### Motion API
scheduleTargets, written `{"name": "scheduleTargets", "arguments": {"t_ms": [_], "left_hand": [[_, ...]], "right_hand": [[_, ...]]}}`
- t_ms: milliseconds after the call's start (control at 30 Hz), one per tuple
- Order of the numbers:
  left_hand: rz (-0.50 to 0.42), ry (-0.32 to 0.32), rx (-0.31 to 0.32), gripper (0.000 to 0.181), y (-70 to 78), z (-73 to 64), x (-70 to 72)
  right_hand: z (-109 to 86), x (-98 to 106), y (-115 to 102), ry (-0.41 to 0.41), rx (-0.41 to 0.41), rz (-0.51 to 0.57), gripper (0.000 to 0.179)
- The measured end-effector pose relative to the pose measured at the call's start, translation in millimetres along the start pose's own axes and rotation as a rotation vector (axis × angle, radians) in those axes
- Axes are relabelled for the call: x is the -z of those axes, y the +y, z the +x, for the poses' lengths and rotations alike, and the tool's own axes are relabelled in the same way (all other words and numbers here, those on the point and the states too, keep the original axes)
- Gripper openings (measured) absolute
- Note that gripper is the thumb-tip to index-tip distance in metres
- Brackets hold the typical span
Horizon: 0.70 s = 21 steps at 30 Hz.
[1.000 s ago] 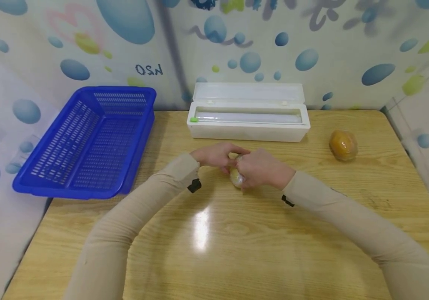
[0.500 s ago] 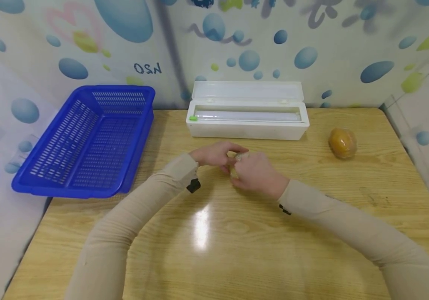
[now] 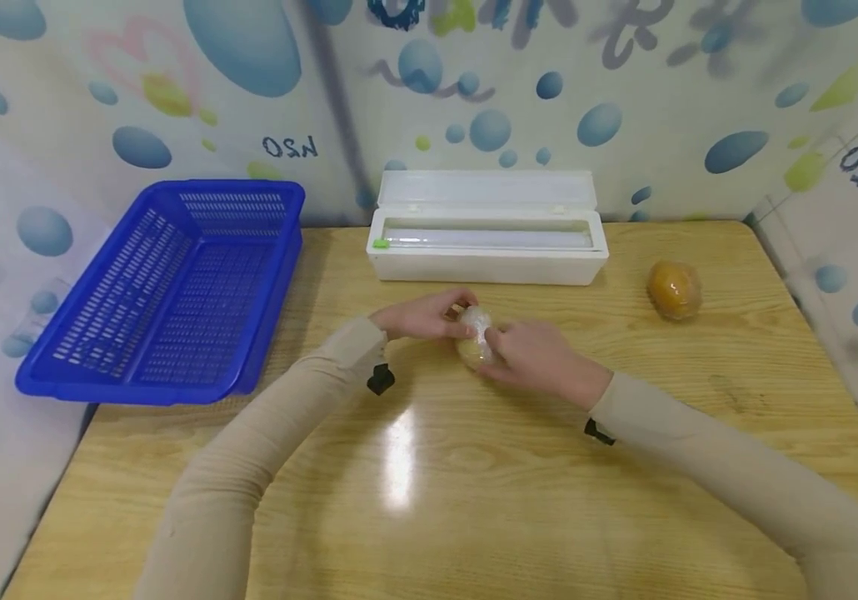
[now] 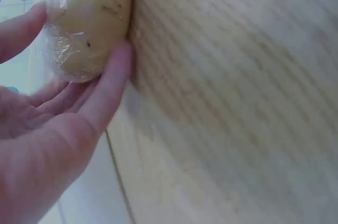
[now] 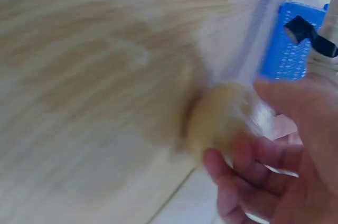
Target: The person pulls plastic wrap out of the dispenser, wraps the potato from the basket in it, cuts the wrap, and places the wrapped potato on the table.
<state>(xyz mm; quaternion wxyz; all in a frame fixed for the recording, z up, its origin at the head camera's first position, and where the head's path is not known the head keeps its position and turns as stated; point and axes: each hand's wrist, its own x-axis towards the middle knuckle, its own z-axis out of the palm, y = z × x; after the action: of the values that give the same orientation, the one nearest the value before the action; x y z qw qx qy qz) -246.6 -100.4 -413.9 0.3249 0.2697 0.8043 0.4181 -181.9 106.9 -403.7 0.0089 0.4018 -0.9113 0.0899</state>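
A pale yellow-brown potato (image 3: 471, 353) in clear cling film lies on the wooden table between both hands. Dark specks and glossy wrinkled film mark the potato (image 4: 92, 28) in the left wrist view. My left hand (image 3: 421, 317) holds its left side, thumb and fingertips on opposite sides. From the right, my right hand (image 3: 541, 357) grips it with the thumb on top and curled fingers along the near end. The right wrist view has the potato (image 5: 216, 121) blurred, partly covered by those fingers. Bunched whitish film shows on its upper part.
Behind the hands stands a white cling film box (image 3: 486, 265), lid raised, with a roll inside and a green slider at its left end. A blue plastic basket (image 3: 290, 250) is at the left. A film-wrapped orange round item (image 3: 674, 290) sits at the right.
My right hand covered most of the potato before; now it has shifted slightly right, and more of the wrapped potato shows. The left hand stays at its left side with the fingers lifted slightly.
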Motion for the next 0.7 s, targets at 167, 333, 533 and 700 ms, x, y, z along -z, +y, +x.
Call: {"name": "scheduleTargets", "arguments": {"t_ms": [167, 333, 533, 700], "left_hand": [[-0.104, 0.08, 0.106, 0.051, -0.6, 2.4, -3.5], [-0.142, 0.191, 0.192, 0.046, 3.8, 3.5, -3.4], [-0.273, 0.303, 0.301, 0.049, 9.6, 3.7, -5.9], [-0.237, 0.329, 0.307, 0.048, 9.2, 3.8, -9.9]], "right_hand": [[-10.8, -1, 10, 0.09, -0.056, 0.068, 0.033], [-12.9, -1, 15, 0.264, -0.077, 0.101, 0.023], [-8.2, -5, 16, 0.236, -0.082, 0.024, 0.045], [-5.6, -13, 16, 0.205, -0.125, 0.033, 0.062]]}}
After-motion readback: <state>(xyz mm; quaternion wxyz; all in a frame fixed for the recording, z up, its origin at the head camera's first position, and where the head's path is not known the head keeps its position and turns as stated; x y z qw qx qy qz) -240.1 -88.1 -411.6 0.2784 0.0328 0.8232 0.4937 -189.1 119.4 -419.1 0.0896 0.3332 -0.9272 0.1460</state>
